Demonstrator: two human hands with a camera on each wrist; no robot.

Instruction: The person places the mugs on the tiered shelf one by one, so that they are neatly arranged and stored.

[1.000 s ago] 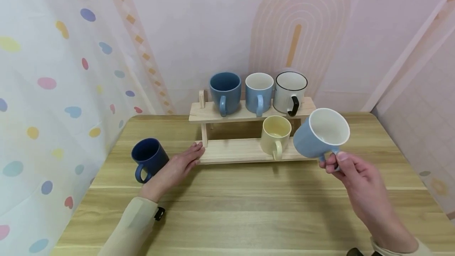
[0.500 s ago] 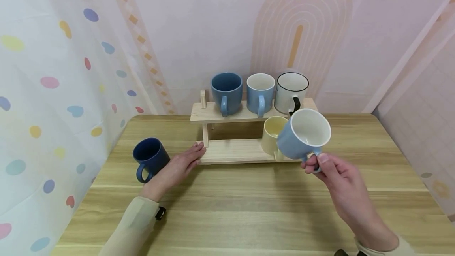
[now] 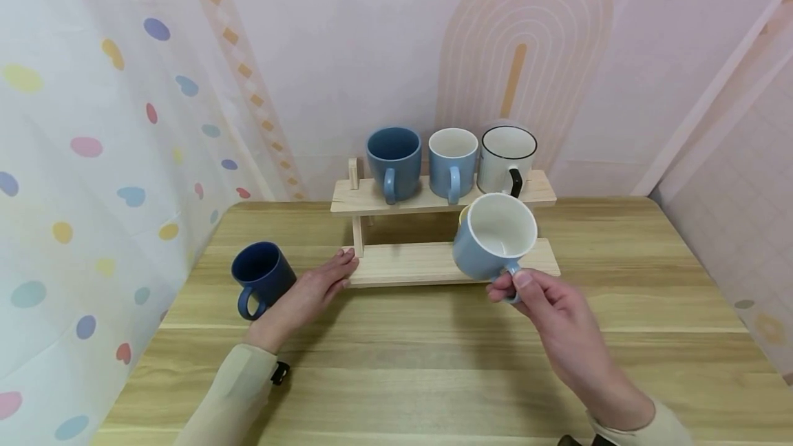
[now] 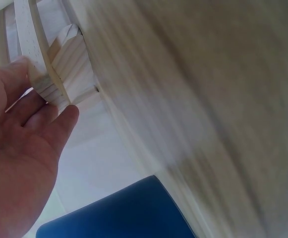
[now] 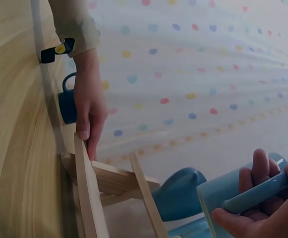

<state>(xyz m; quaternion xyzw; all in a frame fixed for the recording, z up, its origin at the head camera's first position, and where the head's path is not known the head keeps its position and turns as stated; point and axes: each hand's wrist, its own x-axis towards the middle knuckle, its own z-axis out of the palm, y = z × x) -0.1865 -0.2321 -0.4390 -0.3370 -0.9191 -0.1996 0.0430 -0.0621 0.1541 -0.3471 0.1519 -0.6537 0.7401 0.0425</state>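
Note:
A light blue mug [image 3: 476,251] with a white inside hangs tilted in front of the wooden rack [image 3: 405,263]. My right hand [image 3: 566,329] pinches its handle between thumb and fingers. Behind that mug, only a sliver of the yellow mug [image 3: 462,215] shows on the lower shelf. At the rack's left end my left hand [image 3: 312,292] holds the lower board, thumb and fingers on either side of it in the right wrist view. A dark blue mug [image 3: 265,274] stands on the table just left of that hand.
On the upper shelf stand a blue mug [image 3: 394,164], a smaller light blue mug [image 3: 451,167] and a white mug [image 3: 506,164] with a black rim and handle. A patterned curtain [image 3: 347,54] hangs behind the wooden table [image 3: 384,370].
My right hand has carried the light blue mug leftward, from beside the rack's right end to in front of the yellow mug, which it now mostly covers. The left hand has stayed put.

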